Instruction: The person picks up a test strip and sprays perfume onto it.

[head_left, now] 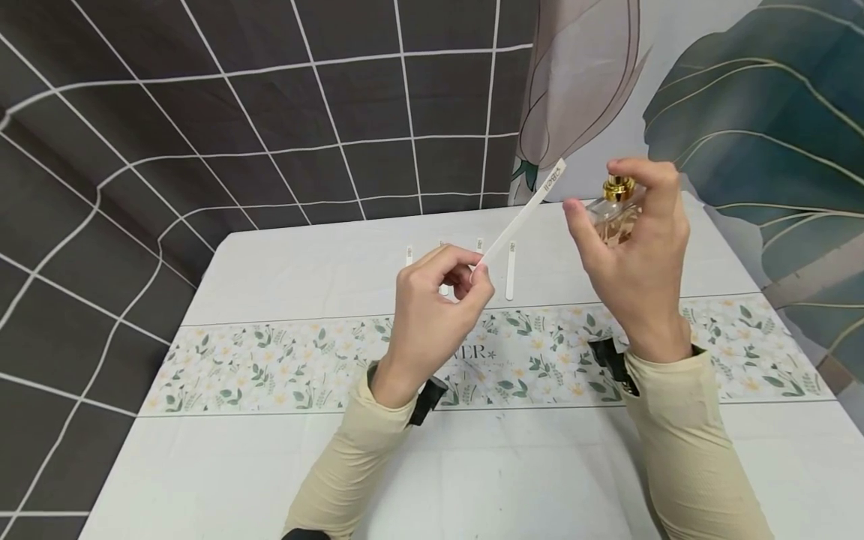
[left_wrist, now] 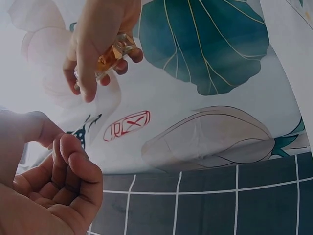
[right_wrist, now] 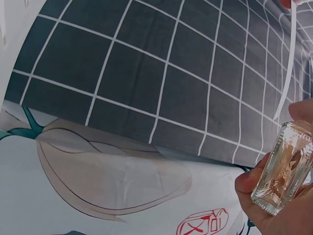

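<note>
White cloth covers the table (head_left: 270, 465), with a flowered band (head_left: 270, 364) running across it, and behind it hang a dark gridded backdrop (head_left: 270, 112) and a sheet printed with large teal leaves (head_left: 763, 112).

Above the far half of the table, the perfume bottle (head_left: 613, 214) is held up in the air by the right hand (head_left: 634, 247). It is clear glass with amber liquid and a gold spray top. The fingers and thumb wrap round its body while the forefinger arches over and rests on the gold top. The right wrist view shows the square glass base sitting against the palm and fingers. That forearm, in a beige sleeve (head_left: 688, 450), rises steeply from the near edge of the table, the wrist bent slightly inward.

Just left of the bottle is the paper test strip (head_left: 523, 214), long, narrow and white, with small print near its upper end. It slants up and to the right, its printed tip near the bottle's spray top but apart from it. The left hand (head_left: 432, 315) pinches the strip's lower end between thumb and forefinger, the other fingers curled into the palm, as the left wrist view confirms. Its forearm comes up from the near edge too, back of the hand toward the camera.

Beyond the left hand, further strips (head_left: 511, 271) lie flat on the white cloth, side by side, past the flowered band.
</note>
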A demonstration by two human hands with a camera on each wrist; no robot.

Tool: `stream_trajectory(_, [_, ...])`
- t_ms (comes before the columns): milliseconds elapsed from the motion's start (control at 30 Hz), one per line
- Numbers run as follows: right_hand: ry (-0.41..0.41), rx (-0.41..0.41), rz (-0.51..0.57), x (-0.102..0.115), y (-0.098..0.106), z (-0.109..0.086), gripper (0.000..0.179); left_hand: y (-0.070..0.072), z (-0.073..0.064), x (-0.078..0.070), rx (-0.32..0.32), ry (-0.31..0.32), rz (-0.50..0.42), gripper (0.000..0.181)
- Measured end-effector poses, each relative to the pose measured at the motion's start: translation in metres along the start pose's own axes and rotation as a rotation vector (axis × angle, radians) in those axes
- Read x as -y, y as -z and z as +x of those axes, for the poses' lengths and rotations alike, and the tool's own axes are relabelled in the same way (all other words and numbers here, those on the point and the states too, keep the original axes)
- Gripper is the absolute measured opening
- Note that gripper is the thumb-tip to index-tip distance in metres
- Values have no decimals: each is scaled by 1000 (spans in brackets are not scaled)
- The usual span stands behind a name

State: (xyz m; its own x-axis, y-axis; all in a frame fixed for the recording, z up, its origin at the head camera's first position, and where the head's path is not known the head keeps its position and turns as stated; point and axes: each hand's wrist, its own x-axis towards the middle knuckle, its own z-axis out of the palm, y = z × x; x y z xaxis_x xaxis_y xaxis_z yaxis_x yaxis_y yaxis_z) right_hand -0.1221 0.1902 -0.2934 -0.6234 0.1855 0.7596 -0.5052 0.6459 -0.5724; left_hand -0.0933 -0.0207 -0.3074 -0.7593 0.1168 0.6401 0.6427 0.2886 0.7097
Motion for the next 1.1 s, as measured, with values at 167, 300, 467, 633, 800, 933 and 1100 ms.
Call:
stream_trajectory(167, [-11,3,0,-1,0,0,47,-1,0,-1,5,-1,-3,11])
stream_trajectory(300, [-16,3,-6,-1,1,0,46,-1,0,-2,7,-2,-2,11])
stream_trajectory(467, [-25,8,-9,-2,1,0,45,-1,-1,-3,7,-4,-2,11])
stream_trajectory(633, [-33,7,-9,-3,0,1,45,-2,-1,-2,6,-11,-2,11])
stream_trajectory(800, [-37,5,38,-4,1,1,48,0,0,1,-11,-3,-10,10])
stream_trajectory(933, [-49,-4,100,-4,3,2,54,1,2,6,-30,37,-23,11])
stream_trajectory(1100, [-66,-3,198,-3,8,6,56,0,5,14,-9,164,-81,15])
